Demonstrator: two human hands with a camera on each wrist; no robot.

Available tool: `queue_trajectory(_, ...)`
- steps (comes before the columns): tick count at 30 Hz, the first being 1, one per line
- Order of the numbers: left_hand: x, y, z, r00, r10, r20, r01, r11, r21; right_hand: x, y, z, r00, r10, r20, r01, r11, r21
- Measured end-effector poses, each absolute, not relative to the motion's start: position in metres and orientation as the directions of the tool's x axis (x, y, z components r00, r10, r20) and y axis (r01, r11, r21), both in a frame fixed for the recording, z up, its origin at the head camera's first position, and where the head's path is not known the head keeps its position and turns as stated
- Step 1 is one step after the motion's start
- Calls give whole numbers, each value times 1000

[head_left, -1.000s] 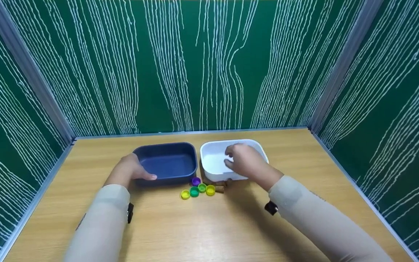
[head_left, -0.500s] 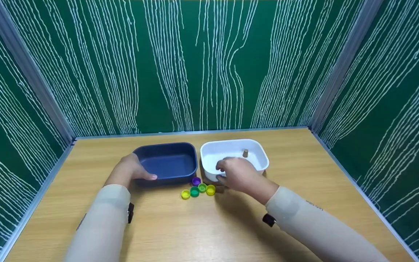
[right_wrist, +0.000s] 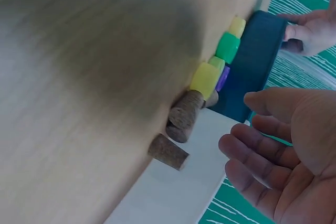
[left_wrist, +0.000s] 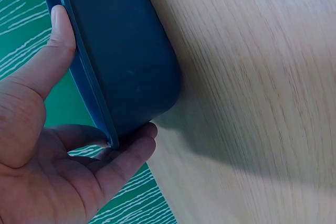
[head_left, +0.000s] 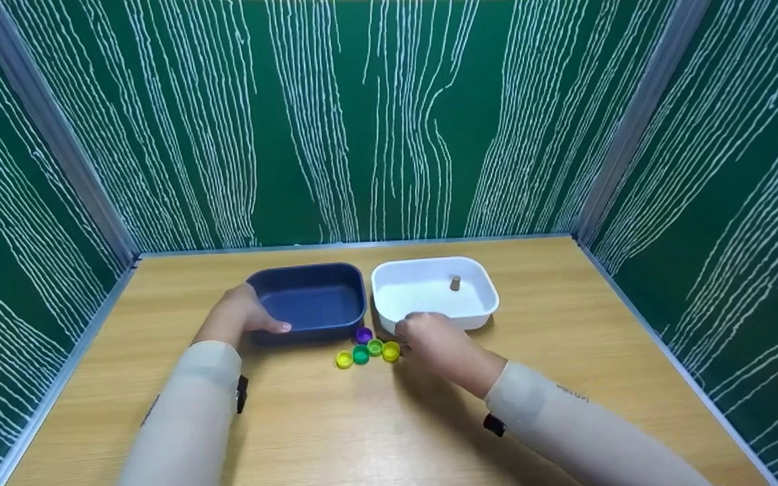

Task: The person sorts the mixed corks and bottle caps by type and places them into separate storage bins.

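Observation:
My left hand [head_left: 240, 314] grips the left side of a dark blue bin [head_left: 325, 332]. In the left wrist view the thumb lies over the rim and the fingers curl round the corner. My right hand [head_left: 439, 347] hovers at the front wall of a white bin [head_left: 483, 317]. Seen from the right wrist, its fingers are loosely bent and hold nothing. Beneath it, several corks [right_wrist: 185, 111] lie on the table against the white bin; the head view hides them behind the hand. One cork [head_left: 455, 283] is inside the white bin.
Several plastic caps cluster before the bins: a purple cap [head_left: 364, 335], a light green cap [head_left: 375, 347], a green cap [head_left: 360, 354], a yellow cap [head_left: 391, 351] and another yellow cap [head_left: 344, 359]. Green walls [head_left: 308, 135] with white streaks enclose the wooden table [head_left: 335, 432].
My right hand has moved from over the white bin toward me, down to its front wall. A cork has come into view inside the white bin. The left hand has stayed still.

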State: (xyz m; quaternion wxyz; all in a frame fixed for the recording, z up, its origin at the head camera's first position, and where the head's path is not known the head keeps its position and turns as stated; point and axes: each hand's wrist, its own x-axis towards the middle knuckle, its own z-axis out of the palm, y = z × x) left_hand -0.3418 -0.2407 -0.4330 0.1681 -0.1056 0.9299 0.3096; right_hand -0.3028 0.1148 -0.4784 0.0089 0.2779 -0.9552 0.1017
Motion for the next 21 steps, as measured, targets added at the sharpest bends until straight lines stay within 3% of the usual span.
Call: queue_trajectory(21,-352,-242,-446,-925,-110,-365,-304,790,532,-305,115,-503,-805,-589,78,-594,802,-72)
